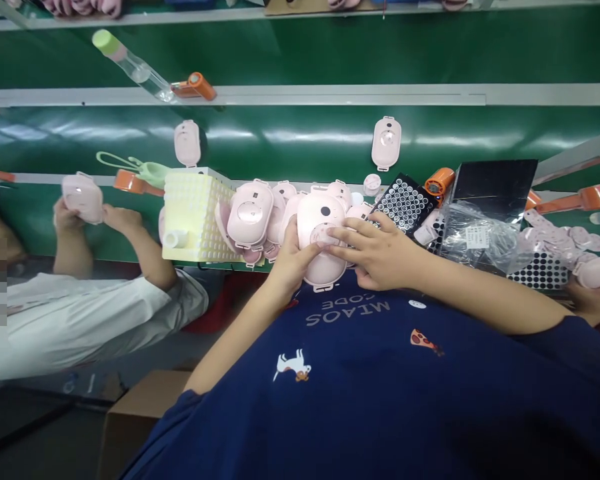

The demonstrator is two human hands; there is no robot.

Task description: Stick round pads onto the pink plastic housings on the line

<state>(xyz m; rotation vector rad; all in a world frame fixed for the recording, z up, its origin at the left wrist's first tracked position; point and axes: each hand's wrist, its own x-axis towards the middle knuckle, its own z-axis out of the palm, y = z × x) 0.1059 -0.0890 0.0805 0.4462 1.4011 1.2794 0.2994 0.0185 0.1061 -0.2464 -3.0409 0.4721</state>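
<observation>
A pink rounded plastic case point(321, 212) is held in front of my chest, at the near edge of the green bench. My left hand point(291, 261) grips its left side, thumb across the front. Spread over the case's right side are the fingers of my right hand point(373, 250), their tips on its round middle part. More pink cases point(251, 213) lie heaped just left of the held one. Right of my hands rests a black tray point(405, 203) with rows of small round parts.
A yellow studded basket point(193, 213) stands left of the heap. Plastic wrap point(473, 233) and an orange tool point(439, 183) lie to the right. A clear bottle point(139, 69) is farther back. Co-workers' hands point(123, 219) hold pink parts at both sides.
</observation>
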